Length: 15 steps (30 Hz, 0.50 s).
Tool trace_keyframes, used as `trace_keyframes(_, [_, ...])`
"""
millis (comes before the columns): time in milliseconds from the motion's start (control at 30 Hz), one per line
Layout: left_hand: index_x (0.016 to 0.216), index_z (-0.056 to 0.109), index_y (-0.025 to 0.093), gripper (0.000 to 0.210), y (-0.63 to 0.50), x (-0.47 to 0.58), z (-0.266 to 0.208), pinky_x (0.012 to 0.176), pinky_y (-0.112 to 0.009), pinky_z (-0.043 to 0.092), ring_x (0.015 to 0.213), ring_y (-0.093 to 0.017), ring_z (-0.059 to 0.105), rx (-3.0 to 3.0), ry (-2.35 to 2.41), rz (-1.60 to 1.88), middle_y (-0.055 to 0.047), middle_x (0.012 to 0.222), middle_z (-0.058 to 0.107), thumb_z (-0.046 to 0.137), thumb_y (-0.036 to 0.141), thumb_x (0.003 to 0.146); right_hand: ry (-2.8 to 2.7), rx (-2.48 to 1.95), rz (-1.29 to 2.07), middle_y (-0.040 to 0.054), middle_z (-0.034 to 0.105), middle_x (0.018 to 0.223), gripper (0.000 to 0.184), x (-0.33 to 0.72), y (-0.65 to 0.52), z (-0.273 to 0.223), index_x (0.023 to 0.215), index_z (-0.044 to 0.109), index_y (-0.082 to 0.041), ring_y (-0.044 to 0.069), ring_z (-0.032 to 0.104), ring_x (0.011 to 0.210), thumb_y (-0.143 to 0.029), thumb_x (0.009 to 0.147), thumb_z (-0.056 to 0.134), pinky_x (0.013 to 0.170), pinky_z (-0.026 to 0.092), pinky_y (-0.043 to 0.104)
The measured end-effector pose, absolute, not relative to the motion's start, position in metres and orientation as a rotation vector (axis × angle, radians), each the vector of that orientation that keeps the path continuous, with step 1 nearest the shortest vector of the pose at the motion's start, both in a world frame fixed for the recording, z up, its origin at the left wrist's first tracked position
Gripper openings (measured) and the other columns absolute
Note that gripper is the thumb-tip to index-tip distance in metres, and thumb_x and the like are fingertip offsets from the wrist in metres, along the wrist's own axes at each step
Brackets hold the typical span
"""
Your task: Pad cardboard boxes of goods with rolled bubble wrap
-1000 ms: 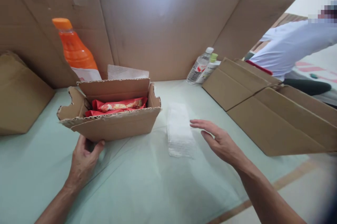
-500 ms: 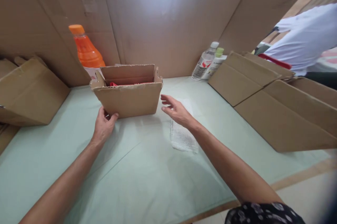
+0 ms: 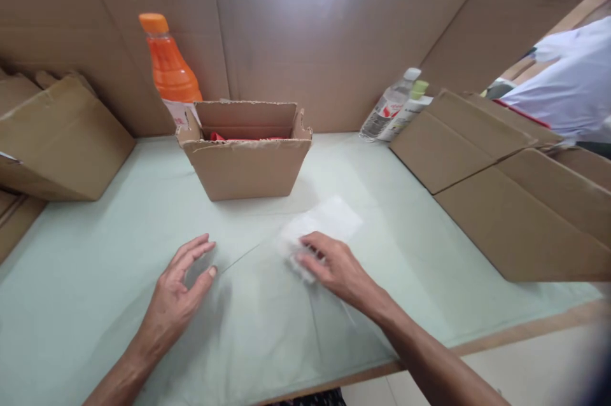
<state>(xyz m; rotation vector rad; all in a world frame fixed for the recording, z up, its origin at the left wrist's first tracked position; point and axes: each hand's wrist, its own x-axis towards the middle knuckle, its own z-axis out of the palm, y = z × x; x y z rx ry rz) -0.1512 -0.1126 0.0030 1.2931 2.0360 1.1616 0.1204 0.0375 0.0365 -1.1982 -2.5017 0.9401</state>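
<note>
My right hand is closed on a white cloth, bunching its near end while the far part spreads over the pale green table cover. The cloth is blurred by motion. To the left, my left hand hovers with curved fingers and thumb apart, holding nothing. Beyond both hands stands an open-topped cardboard box, untouched. Something red shows just inside it, mostly hidden by the front wall.
An orange bottle stands behind the box. At the back right are a clear bottle and a green-capped white container. Cardboard boxes flank the table left and right. Tall cardboard walls the back; a person's white clothing appears beyond.
My left hand has let go of the box's lower left corner and drawn back toward me. My right hand has moved down onto the cloth, gripped it and shifted it.
</note>
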Motion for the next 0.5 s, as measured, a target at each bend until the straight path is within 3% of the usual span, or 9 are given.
trace_keyframes(133, [0.117,0.069,0.027,0.035,-0.116,-0.162,0.026,0.093,-0.041,0.055,0.126,-0.029,0.059,1.331,2.188,1.262,-0.007,0.139,0.061,0.060,0.045,0.088,-2.396,-0.956,1.267,0.0074,0.072,0.119,0.037,0.100,0.021,0.068,0.119,0.069,-0.025,0.022,0.069,0.100,-0.049,0.093,0.060,0.067,0.055,0.028])
trace_keyframes(267, [0.118,0.068,0.026,0.033,-0.117,-0.154,0.039,0.089,-0.040,0.057,0.128,-0.030,0.058,1.487,2.224,1.283,-0.008,0.138,0.061,0.059,0.039,0.090,-2.385,-0.977,1.085,0.0068,0.074,0.111,0.027,0.094,0.021,0.064,0.110,0.072,-0.024,0.022,0.070,0.098,-0.039,0.098,0.053,0.078,0.058,0.034])
trace_keyframes(367, [0.119,0.067,0.025,0.031,-0.104,-0.135,0.023,0.100,-0.044,0.053,0.124,-0.028,0.060,1.728,2.015,1.196,-0.009,0.133,0.065,0.056,0.028,0.090,-2.566,-0.798,0.861,0.0101,0.069,0.127,0.028,0.069,0.017,0.038,0.118,0.069,-0.023,0.026,0.065,0.115,-0.025,0.095,0.053,0.099,0.053,0.045])
trace_keyframes(500, [0.122,0.065,0.022,0.037,-0.087,-0.124,-0.014,0.100,-0.047,0.051,0.116,-0.027,0.062,1.958,1.815,0.945,-0.010,0.123,0.070,0.052,0.015,0.088,-2.849,-0.540,0.635,0.0146,0.058,0.144,0.038,0.056,0.022,-0.001,0.130,0.063,-0.020,0.030,0.054,0.132,-0.018,0.093,0.054,0.104,0.048,0.051])
